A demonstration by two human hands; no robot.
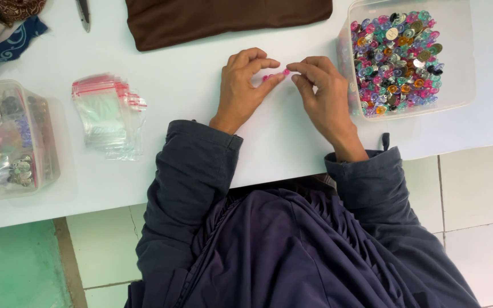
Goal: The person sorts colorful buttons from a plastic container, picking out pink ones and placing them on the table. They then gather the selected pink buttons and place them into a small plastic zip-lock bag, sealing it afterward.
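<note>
In the head view, the left hand [245, 85] and the right hand [322, 94] are seen meeting over the middle of the white desk [201, 122]. Each grip is narrowed to a pinch: a small pink piece [286, 72] is held between the fingertips of both hands, and a second pink piece [266, 77] is seen just under the left hand's curled fingers; whether it is gripped or only touched cannot be told. The pink pieces are thus placed directly between the two grips, at the point where the fingertips come together. Just beside the right hand, a clear plastic tub [457, 57] filled with many-coloured shiny pieces is set, its near wall almost touched by the right knuckles. Beyond the hands a folded brown cloth [223, 20] is laid, apart from the fingers. To the left, a stack of small clear zip bags [109, 114] with red strips is found well apart from the left hand, with bare desk between, and a second clear tub [12, 140] is placed near the left border. The near desk edge is crossed by both dark blue sleeves [195, 165].
</note>
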